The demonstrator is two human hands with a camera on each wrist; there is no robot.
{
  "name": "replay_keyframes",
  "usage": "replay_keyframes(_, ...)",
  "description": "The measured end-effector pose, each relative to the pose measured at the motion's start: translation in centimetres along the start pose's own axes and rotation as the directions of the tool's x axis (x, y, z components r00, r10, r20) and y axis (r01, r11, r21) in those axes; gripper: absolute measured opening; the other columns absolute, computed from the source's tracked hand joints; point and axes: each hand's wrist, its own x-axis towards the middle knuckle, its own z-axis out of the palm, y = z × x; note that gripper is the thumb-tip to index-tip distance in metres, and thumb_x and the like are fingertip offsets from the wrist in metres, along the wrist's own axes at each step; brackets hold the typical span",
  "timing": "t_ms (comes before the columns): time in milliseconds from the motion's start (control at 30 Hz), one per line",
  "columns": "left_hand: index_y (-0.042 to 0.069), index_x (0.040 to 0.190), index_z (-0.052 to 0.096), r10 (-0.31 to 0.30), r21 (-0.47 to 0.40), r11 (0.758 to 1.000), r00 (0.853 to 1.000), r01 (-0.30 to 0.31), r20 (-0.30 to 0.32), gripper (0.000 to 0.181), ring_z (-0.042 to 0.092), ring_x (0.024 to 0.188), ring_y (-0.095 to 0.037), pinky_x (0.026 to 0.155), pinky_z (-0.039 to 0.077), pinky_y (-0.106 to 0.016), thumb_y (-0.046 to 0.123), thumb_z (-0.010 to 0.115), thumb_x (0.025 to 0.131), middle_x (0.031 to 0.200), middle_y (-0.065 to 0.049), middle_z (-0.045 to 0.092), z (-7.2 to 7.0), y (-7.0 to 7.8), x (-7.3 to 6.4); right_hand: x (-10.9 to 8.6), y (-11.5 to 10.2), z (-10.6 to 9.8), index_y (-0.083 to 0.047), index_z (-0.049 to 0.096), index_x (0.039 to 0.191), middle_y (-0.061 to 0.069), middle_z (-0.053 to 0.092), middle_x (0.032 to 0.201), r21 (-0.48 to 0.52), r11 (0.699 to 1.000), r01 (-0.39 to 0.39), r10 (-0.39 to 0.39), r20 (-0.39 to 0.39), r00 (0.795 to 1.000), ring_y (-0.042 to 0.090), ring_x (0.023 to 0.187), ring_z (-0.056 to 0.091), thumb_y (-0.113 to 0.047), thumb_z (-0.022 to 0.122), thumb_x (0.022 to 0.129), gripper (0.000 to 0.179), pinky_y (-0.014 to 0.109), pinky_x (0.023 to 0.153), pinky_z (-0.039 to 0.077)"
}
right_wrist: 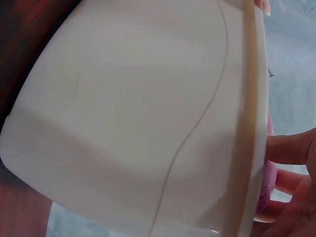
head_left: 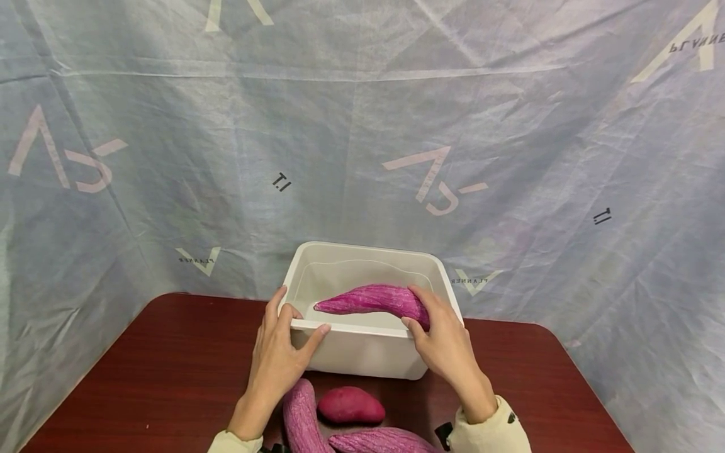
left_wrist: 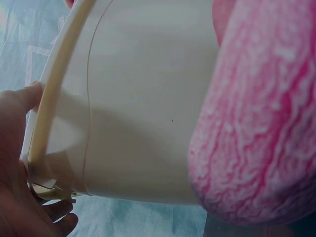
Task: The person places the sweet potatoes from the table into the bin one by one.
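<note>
A long, streaked purple sweet potato [head_left: 370, 298] lies across the opening of a white plastic bin [head_left: 362, 349], its pointed end toward the left. My right hand [head_left: 444, 333] grips its thick right end over the bin's front right rim. In the right wrist view, the bin's wall hides most of this sweet potato [right_wrist: 268, 185]. At the front left corner, my left hand [head_left: 280, 346] holds the bin's rim, thumb on the front side and fingers over the edge. The left wrist view shows that hand [left_wrist: 19, 148] at the rim.
Near the table's front edge lie two more streaked purple sweet potatoes, one upright in view [head_left: 303, 412] and one sideways [head_left: 385, 440]. A smaller, smooth red one [head_left: 351, 404] sits between them and the bin. Grey printed cloth [head_left: 340, 126] hangs behind the dark red table [head_left: 187, 352].
</note>
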Motion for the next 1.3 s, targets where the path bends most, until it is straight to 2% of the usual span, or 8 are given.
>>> replay_keyframes(233, 0.019, 0.096, 0.049, -0.007, -0.013, 1.0, 1.0, 0.007, 0.007, 0.047, 0.049, 0.132, -0.041, 0.096, 0.041, -0.058, 0.054, 0.077, 0.083, 0.163, -0.006, 0.032, 0.0, 0.1, 0.0, 0.3, 0.5, 0.4, -0.016, 0.053, 0.144, 0.014, 0.062, 0.139, 0.004, 1.0, 0.01, -0.01, 0.02, 1.0, 0.036, 0.127, 0.06, -0.02, 0.072, 0.091, 0.056, 0.057, 0.097, 0.047)
replay_keyframes(600, 0.017, 0.095, 0.049, 0.011, -0.001, 1.0, 1.0, -0.011, -0.013, 0.047, 0.053, 0.126, -0.043, 0.092, 0.043, -0.057, 0.052, 0.077, 0.083, 0.162, -0.007, 0.034, 0.0, -0.1, 0.1, 0.8, 0.3, 0.3, -0.011, 0.054, 0.142, 0.014, 0.062, 0.139, 0.029, 0.999, 0.018, -0.021, 0.119, 0.993, 0.035, 0.131, 0.057, -0.019, 0.067, 0.095, 0.05, 0.054, 0.107, 0.044)
replay_keyframes(767, 0.018, 0.096, 0.049, 0.003, -0.01, 1.0, 1.0, -0.003, -0.008, 0.047, 0.052, 0.127, -0.043, 0.094, 0.043, -0.058, 0.053, 0.077, 0.083, 0.162, -0.007, 0.034, 0.1, -0.1, 0.0, 0.7, 0.2, 0.3, -0.011, 0.063, 0.133, 0.011, 0.068, 0.131, 0.019, 1.0, 0.025, -0.028, 0.153, 0.988, 0.033, 0.123, 0.063, -0.015, 0.063, 0.098, 0.035, 0.052, 0.102, 0.047)
replay_keyframes(900, 0.017, 0.096, 0.049, 0.007, -0.014, 1.0, 1.0, -0.007, -0.006, 0.047, 0.052, 0.129, -0.043, 0.094, 0.043, -0.058, 0.053, 0.077, 0.083, 0.162, -0.008, 0.034, 0.2, -0.1, 0.0, 0.6, 0.3, 0.4, -0.011, 0.064, 0.131, 0.01, 0.07, 0.129, 0.037, 0.999, 0.014, -0.02, 0.159, 0.987, 0.032, 0.12, 0.065, -0.013, 0.061, 0.098, 0.033, 0.051, 0.1, 0.049)
replay_keyframes(1167, 0.019, 0.096, 0.049, -0.012, -0.023, 1.0, 1.0, 0.012, 0.01, 0.046, 0.05, 0.131, -0.042, 0.098, 0.042, -0.059, 0.054, 0.076, 0.084, 0.164, -0.005, 0.031, 0.1, -0.1, 0.0, -0.1, 0.3, 0.1, -0.013, 0.061, 0.135, 0.01, 0.064, 0.138, 0.075, 0.997, -0.035, 0.022, 0.171, 0.985, 0.033, 0.133, 0.056, -0.032, 0.064, 0.099, 0.041, 0.053, 0.109, 0.042)
replay_keyframes(1300, 0.019, 0.096, 0.05, -0.021, -0.023, 0.999, 1.0, 0.022, 0.015, 0.046, 0.05, 0.131, -0.042, 0.098, 0.042, -0.06, 0.054, 0.076, 0.084, 0.164, -0.005, 0.03, 0.0, 0.0, 0.0, -0.7, 0.1, -0.2, -0.014, 0.06, 0.137, 0.01, 0.063, 0.14, 0.078, 0.997, -0.024, 0.014, 0.128, 0.992, 0.035, 0.136, 0.053, -0.036, 0.067, 0.096, 0.047, 0.055, 0.111, 0.04)
